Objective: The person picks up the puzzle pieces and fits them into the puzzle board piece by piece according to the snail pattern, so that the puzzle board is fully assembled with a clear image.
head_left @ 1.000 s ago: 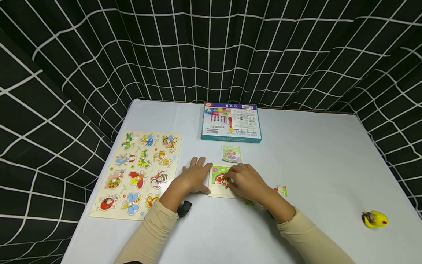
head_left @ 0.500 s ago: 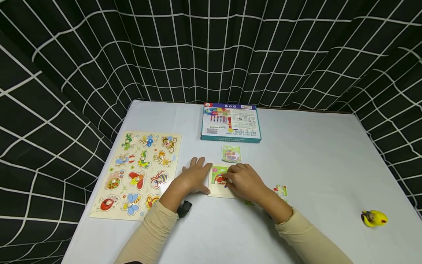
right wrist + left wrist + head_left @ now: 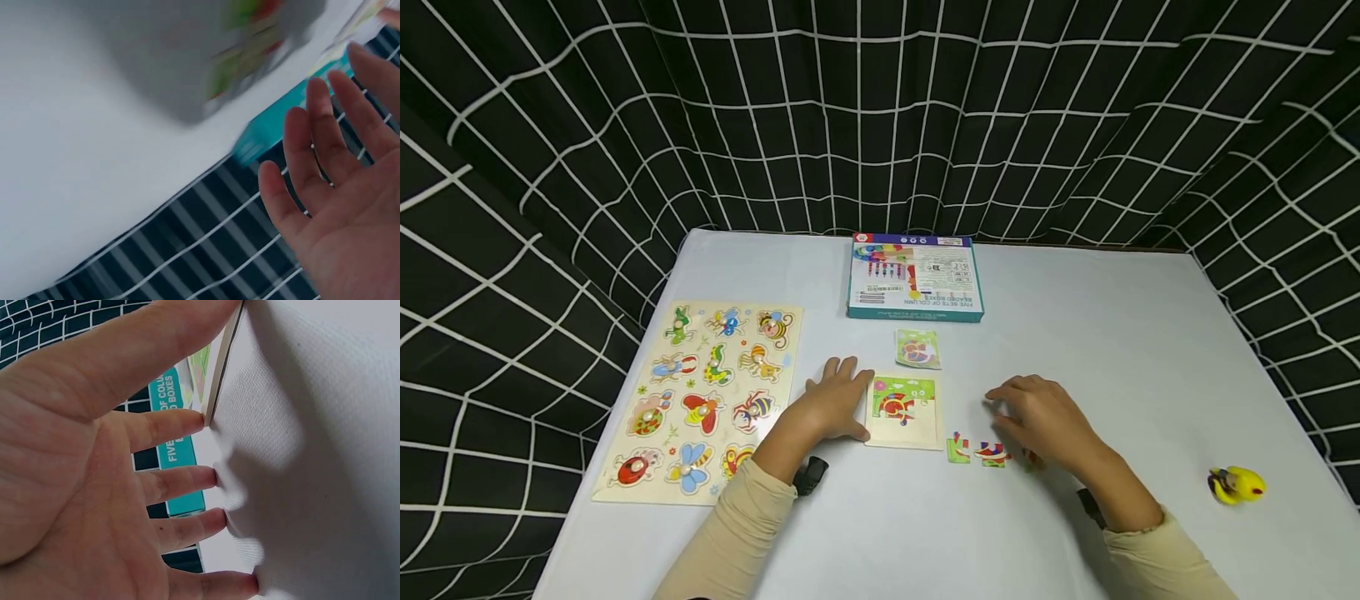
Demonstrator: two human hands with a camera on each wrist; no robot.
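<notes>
A small wooden puzzle frame (image 3: 903,411) with a red-and-green picture lies mid-table. My left hand (image 3: 832,402) rests flat beside it, fingers straight; in the left wrist view its fingertips (image 3: 209,478) touch the table and the thumb presses the frame's edge (image 3: 219,375). My right hand (image 3: 1037,417) hovers to the right of the frame, fingers spread and holding nothing, above loose puzzle pieces (image 3: 976,451). The right wrist view shows its straight fingers (image 3: 325,125) over the blurred table.
A large insect peg puzzle board (image 3: 700,398) lies at the left. A teal box (image 3: 915,277) sits at the back, with a small picture card (image 3: 917,348) in front of it. A yellow toy (image 3: 1236,484) sits at the right. Black gridded curtain surrounds the white table (image 3: 1112,333).
My right hand has left the puzzle frame and moved right, over the loose pieces. The frame's picture is now uncovered. My left hand stays put.
</notes>
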